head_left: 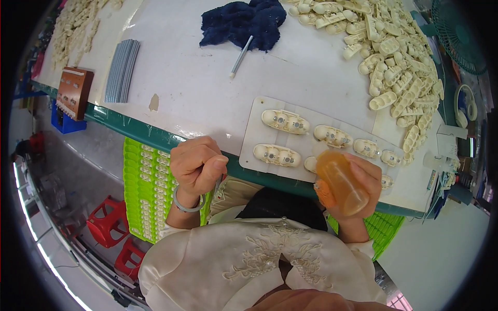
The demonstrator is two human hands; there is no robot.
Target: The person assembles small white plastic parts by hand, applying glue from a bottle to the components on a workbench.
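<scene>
Hands sit low in the frame, just below the green table edge. The right hand, at lower right, has its fingers wrapped around a translucent orange plastic bottle, held tilted over the near edge of a flat white plastic tray. The left hand, lower centre-left, is curled into a fist with thumb pressed against the fingers; something thin seems pinched there, but what it is cannot be made out. A pale bangle circles that wrist.

The tray lies right of centre and carries cream-coloured moulded plastic housings set in two rows. Whether any has been treated from the bottle cannot be told. By the look of it the work is somewhere in the middle: one tray is loaded, while a large heap of loose cream housings fills the upper right. A dark blue cloth and a slim white pen-like tool lie at upper centre. Bright green moulded trays stand under the table, lower left.
</scene>
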